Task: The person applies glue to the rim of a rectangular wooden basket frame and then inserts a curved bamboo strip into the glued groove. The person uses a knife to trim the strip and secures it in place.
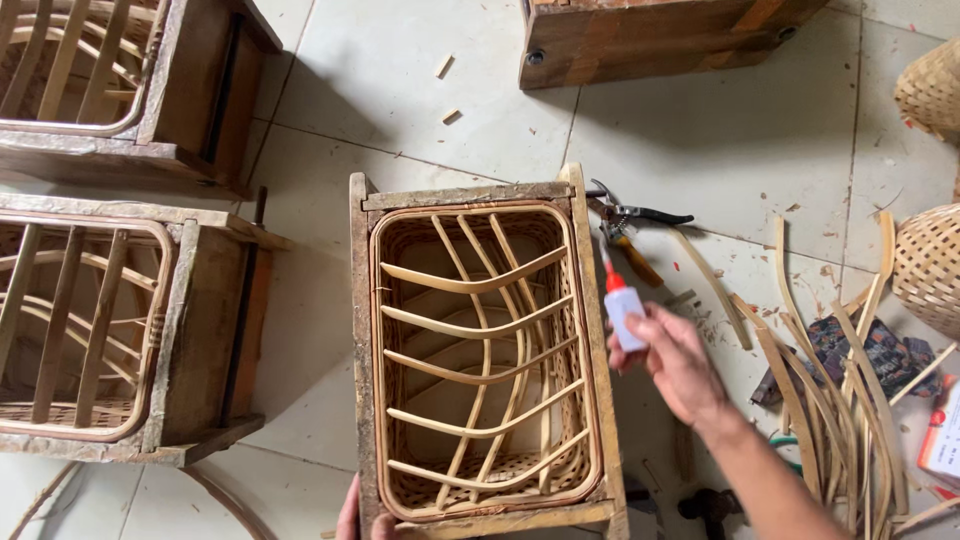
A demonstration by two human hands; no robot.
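A wooden box mould stands on the tiled floor with a woven bamboo basket inside it, curved bamboo ribs crossing its opening. My right hand holds a small white glue bottle with a red nozzle just to the right of the mould's right wall, tip pointing up. My left hand rests on the mould's near left corner; only fingertips show at the bottom edge.
Two more wooden moulds with baskets stand on the left. Pruning shears lie right of the mould. A pile of bamboo strips lies at right, with woven baskets beyond. A wooden block sits at top.
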